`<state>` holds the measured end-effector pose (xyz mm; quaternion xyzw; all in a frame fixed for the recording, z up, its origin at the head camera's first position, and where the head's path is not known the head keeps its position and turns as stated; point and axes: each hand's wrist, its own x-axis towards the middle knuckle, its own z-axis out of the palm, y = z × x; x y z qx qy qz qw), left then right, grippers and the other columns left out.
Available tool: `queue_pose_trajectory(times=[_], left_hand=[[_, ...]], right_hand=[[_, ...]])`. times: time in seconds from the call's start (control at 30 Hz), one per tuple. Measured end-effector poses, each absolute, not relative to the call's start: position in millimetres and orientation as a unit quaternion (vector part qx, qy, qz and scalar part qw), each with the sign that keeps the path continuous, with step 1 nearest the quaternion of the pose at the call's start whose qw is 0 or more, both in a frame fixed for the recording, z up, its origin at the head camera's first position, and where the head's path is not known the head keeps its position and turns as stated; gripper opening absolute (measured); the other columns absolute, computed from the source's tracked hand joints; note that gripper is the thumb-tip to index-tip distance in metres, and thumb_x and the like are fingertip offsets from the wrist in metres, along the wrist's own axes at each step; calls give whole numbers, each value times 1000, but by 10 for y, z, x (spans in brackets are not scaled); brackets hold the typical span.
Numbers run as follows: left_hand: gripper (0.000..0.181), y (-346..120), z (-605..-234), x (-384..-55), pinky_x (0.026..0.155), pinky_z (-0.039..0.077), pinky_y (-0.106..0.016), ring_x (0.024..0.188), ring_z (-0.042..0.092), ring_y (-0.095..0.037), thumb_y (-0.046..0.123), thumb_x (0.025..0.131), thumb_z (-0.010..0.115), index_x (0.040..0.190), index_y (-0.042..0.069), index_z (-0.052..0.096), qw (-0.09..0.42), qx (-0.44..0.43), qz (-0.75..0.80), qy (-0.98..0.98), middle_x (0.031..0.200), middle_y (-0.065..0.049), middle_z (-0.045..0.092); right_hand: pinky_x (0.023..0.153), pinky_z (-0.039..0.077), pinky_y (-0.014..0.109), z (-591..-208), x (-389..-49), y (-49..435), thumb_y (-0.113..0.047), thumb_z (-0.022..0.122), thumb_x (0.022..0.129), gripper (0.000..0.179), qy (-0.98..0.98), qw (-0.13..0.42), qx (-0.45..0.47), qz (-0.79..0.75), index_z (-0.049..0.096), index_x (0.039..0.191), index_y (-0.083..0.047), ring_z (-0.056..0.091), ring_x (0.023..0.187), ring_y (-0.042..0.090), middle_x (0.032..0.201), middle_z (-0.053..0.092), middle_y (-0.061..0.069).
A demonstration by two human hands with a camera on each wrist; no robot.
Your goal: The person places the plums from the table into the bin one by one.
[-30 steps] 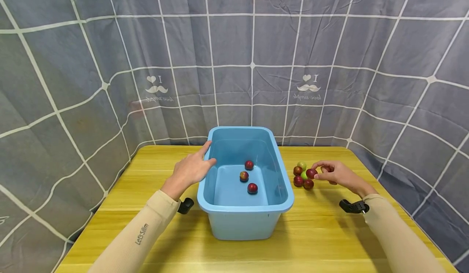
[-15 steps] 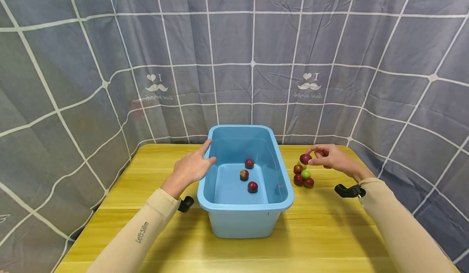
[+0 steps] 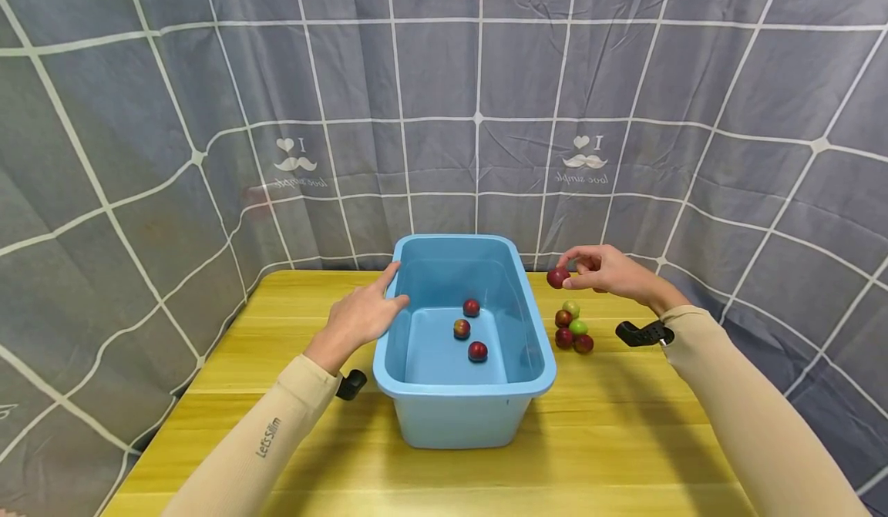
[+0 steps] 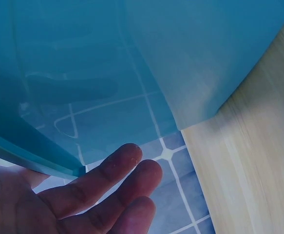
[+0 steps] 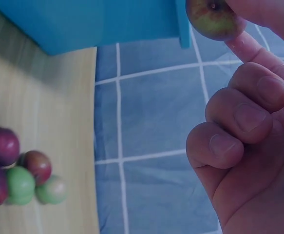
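Note:
My right hand (image 3: 613, 276) pinches a dark red plum (image 3: 558, 277) between thumb and forefinger, raised above the table. Its other fingers are curled towards the palm; up close in the right wrist view the plum (image 5: 215, 18) also shows a green-yellow patch. On the table below lies a cluster of several plums, among them a green plum (image 3: 578, 328) and a dark red plum (image 3: 583, 344). My left hand (image 3: 361, 318) rests on the left rim of a blue plastic tub (image 3: 458, 421), fingers (image 4: 132, 187) extended outside it. Inside the tub lie three reddish plums, including one red plum (image 3: 477, 351).
The tub stands in the middle of a yellow wooden table (image 3: 298, 432), its right wall between the held plum and the plums inside. A grey curtain (image 3: 444, 155) with white grid lines hangs behind the table and along both sides.
My right hand has lifted the plum off the cluster and carried it up, away from me and left towards the tub. My left hand has stayed at the rim.

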<state>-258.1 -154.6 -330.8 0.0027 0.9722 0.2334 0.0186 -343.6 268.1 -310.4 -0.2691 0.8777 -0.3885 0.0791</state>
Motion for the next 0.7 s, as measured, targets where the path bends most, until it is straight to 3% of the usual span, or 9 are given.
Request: queue_pose_trajectory(times=[0.3, 0.43, 0.7], left_hand=[[75, -1547, -3307, -2595, 53, 40, -38, 60, 53, -24, 53, 95, 41, 162, 40, 10, 19, 2, 232, 973, 73, -7, 58], [75, -1552, -3315, -2599, 54, 40, -38, 61, 53, -24, 54, 95, 42, 162, 40, 10, 18, 3, 230, 973, 74, -8, 58], [75, -1559, -3312, -2598, 56, 40, -39, 62, 53, -25, 54, 95, 41, 162, 41, 10, 20, 2, 231, 973, 77, -8, 59]], right_hand=[[51, 35, 27, -2873, -3500, 2408, -30, 76, 90, 34, 875, 88, -292, -375, 66, 120, -17, 34, 53, 12, 69, 43, 3], [57, 38, 29, -2793, -3515, 2259, -35, 77, 89, 35, 883, 89, -295, -354, 67, 120, -22, 39, 57, 16, 70, 44, 5], [62, 39, 31, -2685, -3599, 1975, -32, 75, 90, 32, 884, 93, -334, -313, 68, 118, -19, 42, 59, 18, 68, 44, 4]])
